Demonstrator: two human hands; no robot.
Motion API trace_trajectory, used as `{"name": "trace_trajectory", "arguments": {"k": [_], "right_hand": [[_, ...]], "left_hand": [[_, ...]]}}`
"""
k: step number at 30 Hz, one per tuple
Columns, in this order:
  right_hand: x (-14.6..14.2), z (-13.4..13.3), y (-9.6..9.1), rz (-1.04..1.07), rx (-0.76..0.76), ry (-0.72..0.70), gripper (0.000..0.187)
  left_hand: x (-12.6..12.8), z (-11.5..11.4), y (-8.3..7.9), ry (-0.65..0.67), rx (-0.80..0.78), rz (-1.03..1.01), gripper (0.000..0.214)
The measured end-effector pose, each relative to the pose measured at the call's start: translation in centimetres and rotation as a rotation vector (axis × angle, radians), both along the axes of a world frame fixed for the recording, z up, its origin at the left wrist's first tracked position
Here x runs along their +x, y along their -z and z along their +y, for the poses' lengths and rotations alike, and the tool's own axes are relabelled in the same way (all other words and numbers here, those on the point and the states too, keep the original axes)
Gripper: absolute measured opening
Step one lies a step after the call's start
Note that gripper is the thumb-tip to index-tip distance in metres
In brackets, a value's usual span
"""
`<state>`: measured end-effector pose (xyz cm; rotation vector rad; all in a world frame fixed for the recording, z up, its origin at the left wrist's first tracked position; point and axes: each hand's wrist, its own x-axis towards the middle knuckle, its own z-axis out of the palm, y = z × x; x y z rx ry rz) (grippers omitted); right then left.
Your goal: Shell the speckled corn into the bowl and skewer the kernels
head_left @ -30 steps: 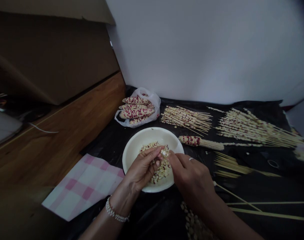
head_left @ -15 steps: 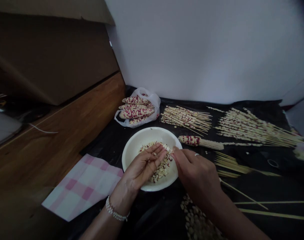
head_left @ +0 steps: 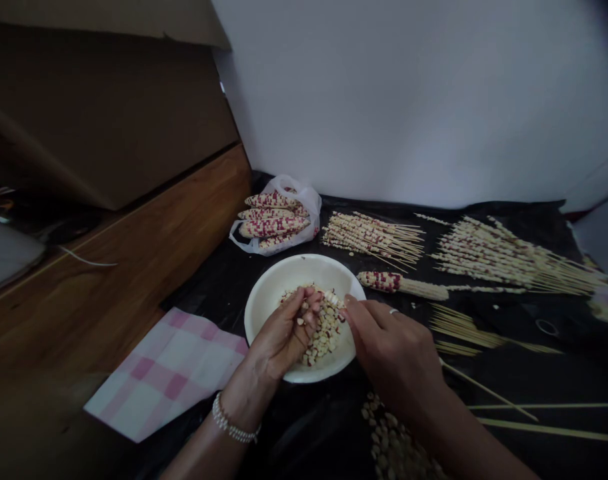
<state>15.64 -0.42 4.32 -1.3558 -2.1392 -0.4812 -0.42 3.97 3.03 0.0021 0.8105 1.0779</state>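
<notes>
My left hand (head_left: 291, 333) is over a white bowl (head_left: 261, 337), palm up with its fingers curled in and a few corn kernels (head_left: 301, 321) among them. Loose cream and dark red corn kernels (head_left: 327, 340) lie in the bowl. My right hand (head_left: 391, 340) pinches a bamboo skewer (head_left: 489, 390) just over the bowl's right side. Several kernels are threaded on the skewer's tip, near my left fingertips, and its bare stick slants out behind the right hand.
A plastic bag (head_left: 311, 207) holds several corn cobs (head_left: 274, 227). A partly stripped cob (head_left: 399, 283) lies right of the bowl. Threaded skewers (head_left: 371, 237) form piles behind, with bare skewers (head_left: 464, 325) nearer. A checkered cloth (head_left: 169, 367) lies left; pebble-like pieces (head_left: 397, 443) lie in front.
The fingers of my left hand have curled in from a flatter, more open pose, drawing slightly back from the skewer tip. My right hand keeps its pinch in nearly the same place.
</notes>
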Motion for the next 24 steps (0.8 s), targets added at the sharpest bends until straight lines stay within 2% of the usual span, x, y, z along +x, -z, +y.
{"name": "trace_trajectory", "arguments": {"k": [6, 12, 17, 24], "right_hand": [[0.02, 0.03, 0.16, 0.011, -0.003, -0.007, 0.027], [0.00, 0.01, 0.30, 0.003, -0.014, -0.003, 0.026], [-0.02, -0.01, 0.23, 0.004, -0.034, -0.007, 0.025], [-0.01, 0.01, 0.15, 0.009, -0.040, -0.020, 0.025]], "left_hand": [[-0.17, 0.08, 0.56, 0.030, 0.043, -0.055, 0.018], [-0.02, -0.07, 0.90, 0.034, 0.087, 0.000, 0.021], [0.11, -0.26, 0.81, 0.029, 0.109, 0.030, 0.032], [0.02, -0.47, 0.50, 0.038, 0.158, 0.071, 0.025]]}}
